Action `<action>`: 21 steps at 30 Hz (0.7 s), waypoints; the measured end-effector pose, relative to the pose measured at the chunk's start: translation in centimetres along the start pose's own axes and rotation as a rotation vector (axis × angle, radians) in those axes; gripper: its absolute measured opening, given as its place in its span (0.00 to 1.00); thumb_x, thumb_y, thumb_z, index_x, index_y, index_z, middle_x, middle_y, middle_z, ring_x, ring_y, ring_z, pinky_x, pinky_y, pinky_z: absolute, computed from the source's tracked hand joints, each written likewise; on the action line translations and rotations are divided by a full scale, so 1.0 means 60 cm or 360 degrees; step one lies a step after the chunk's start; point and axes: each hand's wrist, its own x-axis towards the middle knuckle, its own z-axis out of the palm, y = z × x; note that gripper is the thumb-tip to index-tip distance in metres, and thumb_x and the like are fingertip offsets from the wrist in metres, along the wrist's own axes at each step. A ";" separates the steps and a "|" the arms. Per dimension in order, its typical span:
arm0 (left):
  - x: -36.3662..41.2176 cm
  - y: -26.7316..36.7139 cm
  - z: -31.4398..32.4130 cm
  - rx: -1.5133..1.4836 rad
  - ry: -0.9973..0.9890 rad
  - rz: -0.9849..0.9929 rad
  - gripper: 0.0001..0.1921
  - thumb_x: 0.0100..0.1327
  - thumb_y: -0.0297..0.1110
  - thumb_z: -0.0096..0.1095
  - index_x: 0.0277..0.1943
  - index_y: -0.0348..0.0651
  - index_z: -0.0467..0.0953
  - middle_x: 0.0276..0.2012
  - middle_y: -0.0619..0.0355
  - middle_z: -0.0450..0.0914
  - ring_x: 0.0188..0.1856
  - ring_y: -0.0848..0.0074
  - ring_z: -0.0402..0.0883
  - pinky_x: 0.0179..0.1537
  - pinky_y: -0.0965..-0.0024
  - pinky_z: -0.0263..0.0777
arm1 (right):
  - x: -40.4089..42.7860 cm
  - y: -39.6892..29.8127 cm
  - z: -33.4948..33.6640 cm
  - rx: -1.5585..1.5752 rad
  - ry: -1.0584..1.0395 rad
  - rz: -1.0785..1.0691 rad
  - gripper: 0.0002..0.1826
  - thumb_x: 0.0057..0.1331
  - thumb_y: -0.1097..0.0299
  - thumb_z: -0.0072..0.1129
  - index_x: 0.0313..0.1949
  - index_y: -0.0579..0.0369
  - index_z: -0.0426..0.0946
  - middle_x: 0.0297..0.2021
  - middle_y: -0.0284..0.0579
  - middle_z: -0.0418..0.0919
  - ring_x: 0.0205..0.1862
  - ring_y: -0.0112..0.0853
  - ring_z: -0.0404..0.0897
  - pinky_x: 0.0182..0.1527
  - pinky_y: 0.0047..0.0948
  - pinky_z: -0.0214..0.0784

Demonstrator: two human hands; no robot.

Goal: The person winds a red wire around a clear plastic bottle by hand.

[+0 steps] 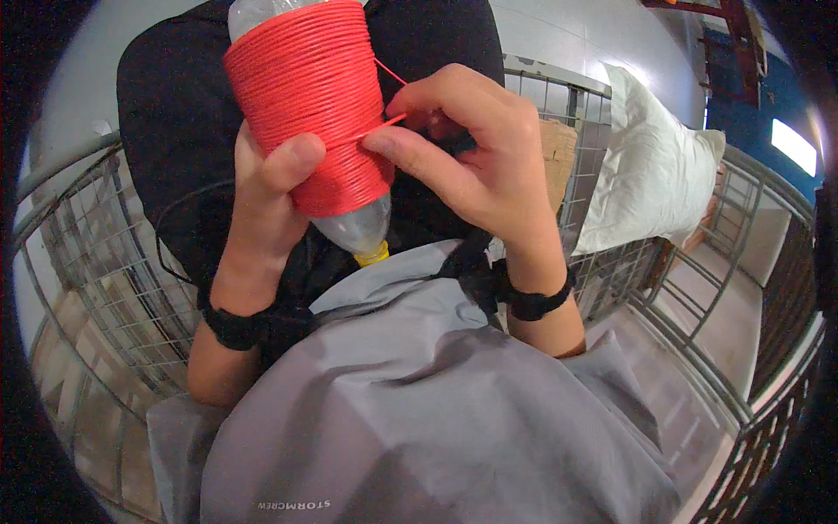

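Note:
A clear plastic bottle (357, 226) with a yellow cap (372, 254) lies tilted above my lap, its capped end towards my body. Red cord (308, 98) is wound round most of it in close turns. My left hand (272, 173) grips the wound bottle from the left, the thumb lying on the turns. On the other side, my right hand (478, 144) pinches a loose stretch of the red cord between thumb and index finger, the thumb tip close to the turns. Part of the cord shows above the index finger, running back to the bottle.
Wire-mesh metal racks (582, 150) stand on both sides of me. A white stuffed sack (655, 164) rests on the right one, with a brown cardboard piece (558, 160) near it. My black-clad legs (177, 118) are under the bottle. A thin black cable (159, 242) loops at the left.

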 end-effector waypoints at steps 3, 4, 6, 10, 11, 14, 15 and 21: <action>-0.002 0.000 -0.003 0.0013 -0.0029 0.0003 0.37 0.51 0.47 0.70 0.58 0.30 0.67 0.49 0.48 0.78 0.47 0.66 0.82 0.51 0.64 0.77 | -0.003 -0.005 0.005 0.0135 0.0037 0.0189 0.15 0.52 0.61 0.74 0.28 0.59 0.79 0.20 0.42 0.76 0.21 0.30 0.75 0.24 0.26 0.65; -0.002 0.000 -0.003 0.0045 -0.0032 0.0003 0.38 0.51 0.47 0.71 0.59 0.30 0.66 0.49 0.47 0.78 0.47 0.66 0.82 0.51 0.64 0.77 | -0.004 -0.004 0.007 0.0131 0.0038 0.0189 0.15 0.52 0.61 0.74 0.28 0.59 0.79 0.20 0.42 0.76 0.21 0.30 0.75 0.24 0.26 0.65; -0.002 0.000 -0.003 0.0090 -0.0042 -0.0024 0.44 0.48 0.52 0.71 0.61 0.30 0.63 0.53 0.45 0.75 0.51 0.62 0.80 0.54 0.61 0.76 | -0.007 -0.003 0.010 0.0415 0.0078 0.0431 0.15 0.51 0.62 0.75 0.25 0.59 0.79 0.17 0.39 0.75 0.19 0.24 0.72 0.23 0.22 0.61; -0.008 0.000 -0.002 -0.0087 -0.0056 -0.0180 0.53 0.42 0.59 0.71 0.65 0.30 0.58 0.58 0.42 0.71 0.56 0.58 0.77 0.58 0.58 0.73 | -0.008 -0.003 0.004 0.0522 0.0048 0.0514 0.15 0.51 0.63 0.76 0.23 0.59 0.79 0.17 0.34 0.73 0.20 0.17 0.67 0.22 0.19 0.58; -0.007 -0.001 -0.003 -0.0088 -0.0056 -0.0180 0.53 0.42 0.59 0.71 0.65 0.30 0.58 0.58 0.42 0.71 0.56 0.58 0.77 0.58 0.58 0.73 | -0.010 0.001 0.002 0.0564 0.0015 0.0559 0.14 0.51 0.64 0.76 0.25 0.59 0.79 0.17 0.31 0.72 0.20 0.15 0.66 0.23 0.18 0.56; -0.005 0.000 -0.004 -0.0206 -0.0170 -0.0270 0.55 0.40 0.61 0.70 0.65 0.31 0.58 0.58 0.43 0.72 0.55 0.59 0.77 0.58 0.59 0.74 | -0.011 0.014 0.005 0.0783 -0.0080 0.0592 0.15 0.52 0.67 0.76 0.34 0.58 0.79 0.16 0.27 0.69 0.21 0.13 0.64 0.23 0.16 0.54; -0.006 -0.001 -0.006 -0.0271 -0.0183 -0.0312 0.55 0.40 0.61 0.70 0.66 0.31 0.58 0.58 0.42 0.72 0.55 0.59 0.77 0.57 0.59 0.74 | -0.011 0.019 0.006 0.0961 -0.0149 0.0576 0.19 0.51 0.68 0.76 0.41 0.57 0.78 0.16 0.26 0.68 0.20 0.13 0.63 0.23 0.15 0.53; -0.001 -0.013 -0.023 -0.0273 -0.0240 -0.0255 0.50 0.47 0.64 0.69 0.63 0.32 0.63 0.55 0.47 0.75 0.52 0.65 0.80 0.54 0.63 0.76 | -0.006 0.037 0.014 0.1278 -0.0252 0.0802 0.41 0.48 0.72 0.78 0.61 0.56 0.65 0.30 0.32 0.74 0.22 0.10 0.64 0.25 0.10 0.58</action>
